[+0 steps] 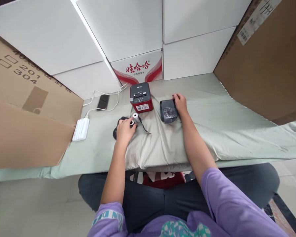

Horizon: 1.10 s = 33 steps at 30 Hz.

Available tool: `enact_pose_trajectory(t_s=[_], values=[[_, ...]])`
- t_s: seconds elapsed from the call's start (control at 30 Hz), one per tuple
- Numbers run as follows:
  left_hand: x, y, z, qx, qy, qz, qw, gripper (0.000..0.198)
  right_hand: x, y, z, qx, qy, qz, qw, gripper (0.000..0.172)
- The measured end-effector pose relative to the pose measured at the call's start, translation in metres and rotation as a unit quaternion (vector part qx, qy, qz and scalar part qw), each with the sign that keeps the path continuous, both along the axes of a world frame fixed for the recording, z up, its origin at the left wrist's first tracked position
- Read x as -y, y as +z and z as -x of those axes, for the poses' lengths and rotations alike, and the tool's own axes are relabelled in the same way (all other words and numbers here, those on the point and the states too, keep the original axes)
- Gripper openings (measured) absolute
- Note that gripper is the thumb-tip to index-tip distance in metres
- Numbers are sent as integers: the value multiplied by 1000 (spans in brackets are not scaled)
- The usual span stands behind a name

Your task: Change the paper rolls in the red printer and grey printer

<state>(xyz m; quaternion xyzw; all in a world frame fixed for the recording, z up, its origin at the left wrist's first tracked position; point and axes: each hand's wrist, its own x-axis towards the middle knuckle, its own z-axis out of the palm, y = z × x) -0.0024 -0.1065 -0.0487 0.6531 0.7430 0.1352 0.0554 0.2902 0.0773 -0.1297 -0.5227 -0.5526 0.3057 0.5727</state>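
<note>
My left hand (125, 130) is closed around a small paper roll (132, 123) with a dark core. Just beyond it lies a second white paper roll (135, 116), and a dark strip (145, 127) trails from there across the cloth. Something black (115, 133), partly hidden, lies under and beside my left hand. My right hand (180, 102) grips the right side of a small dark grey printer (168, 111), fingers curled at its far corner. Clear tape seems to cover the printer's front. Between and behind my hands stands a red and black receipt printer (141, 97).
Green cloth (162, 144) covers the table. At the left, a white power bank (81, 129) is cabled near a dark phone (103, 102). White boxes (138, 29) wall off the back; brown cartons (27, 108) stand at both sides.
</note>
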Motion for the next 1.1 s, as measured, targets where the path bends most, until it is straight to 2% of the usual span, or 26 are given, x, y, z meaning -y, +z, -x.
enact_pose_trajectory(t_s=[0.1,0.13,0.2,0.27,0.3,0.37,0.43,0.53,0.63,0.83,1.03,1.1], values=[[0,10,-19,23,1,-111,994,52,0,0,0,-1,1,0,1000,29],[-2,12,-32,61,-4,-148,987,52,0,0,0,0,0,1,1000,29],[-12,10,-66,179,-51,-180,966,51,-1,0,0,3,-2,3,1000,28],[-27,-1,-105,314,-95,-133,935,58,-1,0,1,3,-4,5,1000,28],[-36,-10,-123,371,-86,-94,920,63,-1,0,1,3,-5,4,1000,28],[-52,-28,-151,446,-28,-33,894,66,0,1,1,2,-6,0,1000,29],[-62,-44,-166,473,8,-24,880,66,0,1,1,3,-6,-2,1000,30],[-66,-58,-166,467,-2,-68,882,65,0,2,1,11,-12,6,1000,29],[-62,-62,-159,441,-23,-86,893,61,2,1,1,22,-43,8,999,28],[-53,-59,-154,361,-29,-97,927,56,8,4,3,16,-128,1,992,33],[-50,-51,-150,305,-15,-96,947,45,8,3,1,24,-136,15,990,40],[-52,-48,-149,274,-11,-91,958,43,6,1,-1,32,-117,6,993,43]])
